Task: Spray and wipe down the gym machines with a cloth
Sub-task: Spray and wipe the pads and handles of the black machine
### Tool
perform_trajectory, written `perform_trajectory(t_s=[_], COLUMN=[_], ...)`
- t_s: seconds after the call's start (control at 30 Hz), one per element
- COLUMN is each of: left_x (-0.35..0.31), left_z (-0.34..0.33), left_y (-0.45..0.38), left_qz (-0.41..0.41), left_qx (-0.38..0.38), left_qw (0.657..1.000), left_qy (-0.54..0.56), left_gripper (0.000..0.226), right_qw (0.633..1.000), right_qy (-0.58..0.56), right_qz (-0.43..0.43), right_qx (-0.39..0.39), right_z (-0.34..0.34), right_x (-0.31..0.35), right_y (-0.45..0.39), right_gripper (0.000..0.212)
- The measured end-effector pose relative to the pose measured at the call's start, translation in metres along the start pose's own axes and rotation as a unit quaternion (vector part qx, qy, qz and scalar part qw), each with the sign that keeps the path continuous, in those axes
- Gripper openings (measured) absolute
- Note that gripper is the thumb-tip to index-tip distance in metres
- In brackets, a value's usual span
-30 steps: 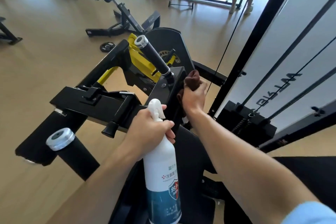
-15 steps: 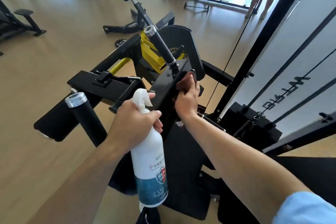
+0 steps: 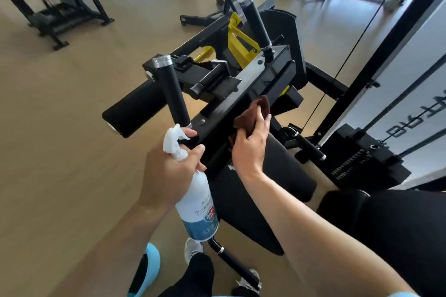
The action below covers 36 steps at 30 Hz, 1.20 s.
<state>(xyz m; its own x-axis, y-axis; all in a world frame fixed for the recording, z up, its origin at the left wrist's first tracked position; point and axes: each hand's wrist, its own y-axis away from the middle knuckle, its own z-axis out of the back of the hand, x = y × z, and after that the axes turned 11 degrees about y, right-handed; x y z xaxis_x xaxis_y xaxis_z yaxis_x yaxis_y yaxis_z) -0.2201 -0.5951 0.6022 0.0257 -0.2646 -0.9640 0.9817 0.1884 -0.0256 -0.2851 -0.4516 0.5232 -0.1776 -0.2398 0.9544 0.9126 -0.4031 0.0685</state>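
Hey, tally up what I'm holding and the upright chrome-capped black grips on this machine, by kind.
Spray bottle: 1, in the left hand
Brown cloth: 1, under the right hand
Chrome-capped black grips: 2
Total: 4

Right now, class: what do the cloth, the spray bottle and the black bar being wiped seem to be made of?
Cloth: soft brown fabric, probably microfibre; it folds and drapes under the right hand.
Spray bottle: white plastic, by its smooth moulded trigger head and printed label; held in the left hand.
Black bar: likely painted metal; flat, hard-edged, glossy with reflections.
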Motion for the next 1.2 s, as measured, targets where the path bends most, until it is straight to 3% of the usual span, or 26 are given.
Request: perform_trajectory(t_s=[0.27,0.47,0.6,0.73,0.87,1.03,1.2], left_x=[0.031,0.074,0.097,0.116,0.124,0.131,0.132], left_z=[0.047,0.089,0.124,0.143,0.141,0.121,0.100], left_y=[-0.003,-0.026,-0.052,-0.078,-0.096,-0.126,-0.161], left_qz=[0.015,0.029,0.044,0.029,-0.011,-0.044,-0.023], left_qx=[-0.019,0.039,0.120,0.245,0.310,0.366,0.404], left_qw=[1.000,0.999,0.992,0.968,0.950,0.930,0.914], left_qy=[-0.007,0.001,0.017,0.052,0.035,0.003,0.001], left_gripper=[0.012,0.012,0.015,0.014,0.019,0.023,0.024], right_qw=[0.998,0.995,0.987,0.937,0.909,0.955,0.958], right_qy=[0.050,0.047,-0.023,-0.174,-0.163,-0.036,-0.017], right_qz=[0.034,0.056,-0.020,-0.185,-0.208,-0.138,-0.127], right_qx=[0.028,-0.074,-0.160,-0.240,-0.324,-0.261,-0.258], right_z=[-0.017,-0.051,-0.071,-0.088,-0.095,-0.085,-0.072], right_x=[-0.017,-0.031,-0.028,-0.010,0.006,0.043,0.051], right_y=[0.088,0.137,0.157,0.160,0.159,0.144,0.109], right_gripper=[0.085,0.081,0.065,0.050,0.040,0.033,0.029])
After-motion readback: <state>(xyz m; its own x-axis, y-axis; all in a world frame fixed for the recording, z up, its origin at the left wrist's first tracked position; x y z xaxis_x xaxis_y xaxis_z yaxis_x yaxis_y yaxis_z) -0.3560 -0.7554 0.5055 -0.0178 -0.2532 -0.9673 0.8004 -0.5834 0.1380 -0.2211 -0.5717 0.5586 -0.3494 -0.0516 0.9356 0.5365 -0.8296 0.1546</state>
